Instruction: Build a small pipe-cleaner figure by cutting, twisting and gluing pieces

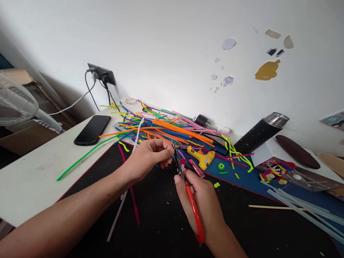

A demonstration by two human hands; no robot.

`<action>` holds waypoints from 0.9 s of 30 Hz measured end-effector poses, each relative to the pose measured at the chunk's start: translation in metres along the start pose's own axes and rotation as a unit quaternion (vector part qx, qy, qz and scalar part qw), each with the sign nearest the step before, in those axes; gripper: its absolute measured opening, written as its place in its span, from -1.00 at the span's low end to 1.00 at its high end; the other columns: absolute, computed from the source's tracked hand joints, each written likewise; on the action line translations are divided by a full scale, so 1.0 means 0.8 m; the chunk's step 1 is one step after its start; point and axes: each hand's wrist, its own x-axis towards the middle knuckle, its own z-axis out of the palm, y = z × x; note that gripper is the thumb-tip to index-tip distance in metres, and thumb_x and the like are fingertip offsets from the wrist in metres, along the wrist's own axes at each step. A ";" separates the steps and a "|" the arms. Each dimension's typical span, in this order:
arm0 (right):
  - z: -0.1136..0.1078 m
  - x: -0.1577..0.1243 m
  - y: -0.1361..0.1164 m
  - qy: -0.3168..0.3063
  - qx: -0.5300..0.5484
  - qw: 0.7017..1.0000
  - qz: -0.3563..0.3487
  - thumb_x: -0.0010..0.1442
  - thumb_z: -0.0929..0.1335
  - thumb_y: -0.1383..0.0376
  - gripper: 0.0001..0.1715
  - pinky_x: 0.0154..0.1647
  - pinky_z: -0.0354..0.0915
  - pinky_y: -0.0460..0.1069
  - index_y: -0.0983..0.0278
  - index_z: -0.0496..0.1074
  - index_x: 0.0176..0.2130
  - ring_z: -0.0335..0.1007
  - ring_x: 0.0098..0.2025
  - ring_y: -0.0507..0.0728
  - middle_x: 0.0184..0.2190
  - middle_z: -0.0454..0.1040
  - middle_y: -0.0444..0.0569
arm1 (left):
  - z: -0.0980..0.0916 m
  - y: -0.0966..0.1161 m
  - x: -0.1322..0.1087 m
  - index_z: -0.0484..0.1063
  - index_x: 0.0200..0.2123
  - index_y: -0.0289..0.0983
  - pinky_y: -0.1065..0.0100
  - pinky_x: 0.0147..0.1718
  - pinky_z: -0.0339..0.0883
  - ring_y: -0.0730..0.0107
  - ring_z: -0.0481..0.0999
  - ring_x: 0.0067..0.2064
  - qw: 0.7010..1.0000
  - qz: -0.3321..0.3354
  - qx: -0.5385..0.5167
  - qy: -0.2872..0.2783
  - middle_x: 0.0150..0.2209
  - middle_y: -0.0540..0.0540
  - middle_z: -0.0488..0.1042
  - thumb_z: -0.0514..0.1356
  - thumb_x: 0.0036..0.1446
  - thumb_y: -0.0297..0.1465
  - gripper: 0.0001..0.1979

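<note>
My right hand [200, 200] is closed around the red handles of a pair of scissors [188, 193], whose dark blades point up and away toward my left hand. My left hand [150, 156] is curled in a pinch just left of the blade tips, holding a small dark piece I cannot make out. Both hands hover over a black mat [161, 222]. A big heap of coloured pipe cleaners [163, 129] lies just beyond them, and a pink and a white pipe cleaner [129, 193] lie under my left forearm.
A yellow glue gun [202, 157] and pink lighter [196, 168] lie beyond the scissors. A black phone [92, 129] rests on the white table left, near a wall socket [102, 74]. A black flask [259, 134], clear glue sticks [303, 208] and a fan [16, 104] are around.
</note>
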 end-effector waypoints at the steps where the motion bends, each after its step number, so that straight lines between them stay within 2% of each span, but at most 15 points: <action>1: 0.001 0.000 0.001 0.002 -0.005 1.000 -0.001 0.44 0.29 0.10 -0.61 -0.58 0.04 -0.09 0.19 0.35 -0.41 0.08 -0.60 0.00 -0.62 0.25 -0.25 | 0.000 0.000 0.000 0.54 -0.48 -0.29 0.49 -0.52 0.30 0.53 0.39 -0.55 1.000 0.001 0.000 0.001 -0.58 0.04 0.49 0.59 -0.10 -0.22 -0.64; 10: 0.006 -0.002 0.006 0.007 -0.021 1.000 -0.001 0.44 0.28 0.13 -0.63 -0.62 -0.01 -0.10 0.19 0.36 -0.40 0.03 -0.60 0.01 -0.61 0.23 -0.23 | 0.002 0.003 -0.002 0.52 -0.49 -0.29 0.48 -0.51 0.31 0.53 0.38 -0.54 1.000 -0.003 0.012 0.009 -0.57 0.04 0.49 0.57 -0.10 -0.20 -0.64; 22: 0.005 -0.001 0.006 0.017 -0.041 0.999 -0.014 0.44 0.27 0.15 -0.62 -0.62 0.02 -0.08 0.19 0.38 -0.42 0.17 -0.61 0.04 -0.60 0.33 -0.17 | 0.004 0.004 -0.003 0.53 -0.49 -0.29 0.45 -0.52 0.31 0.50 0.38 -0.55 1.000 -0.004 0.016 0.010 -0.58 0.03 0.48 0.58 -0.14 -0.23 -0.65; 27: 0.005 -0.004 0.004 0.023 -0.048 0.998 -0.021 0.43 0.26 0.15 -0.60 -0.59 0.06 -0.08 0.18 0.31 -0.45 0.16 -0.61 0.03 -0.62 0.29 -0.20 | 0.003 0.003 -0.002 0.52 -0.48 -0.29 0.45 -0.51 0.30 0.50 0.37 -0.55 1.000 -0.001 0.015 0.008 -0.58 0.03 0.48 0.57 -0.10 -0.22 -0.65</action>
